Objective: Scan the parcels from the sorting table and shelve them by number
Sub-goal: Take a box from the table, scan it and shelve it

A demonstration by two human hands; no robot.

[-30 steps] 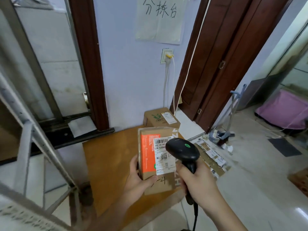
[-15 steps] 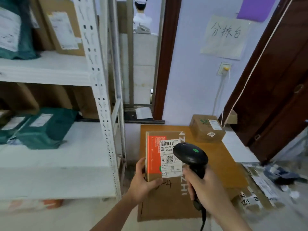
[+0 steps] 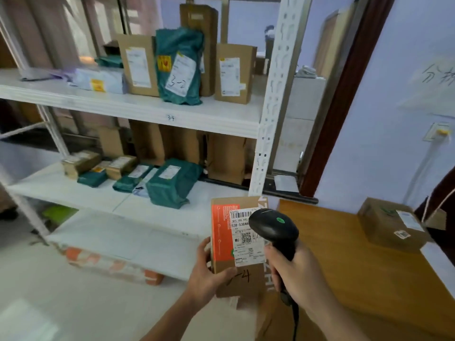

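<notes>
- Left hand [image 3: 206, 274] grips the parcel [image 3: 236, 242] upright, long axis vertical.
- Right hand [image 3: 293, 271] wraps the scanner [image 3: 273, 227], touching its label.
- Shelves [image 3: 147, 112] lie up-left, nearer the left hand.

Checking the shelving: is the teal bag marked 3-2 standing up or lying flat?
Standing. The teal bag sits on end on the upper shelf, between upright boxes.

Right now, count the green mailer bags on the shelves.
5. On the upper shelf: the upright bag marked 3-2 and a flat bag farther left. On the lower shelf: left bag, middle bag, right bag. Boxes may hide others.
</notes>
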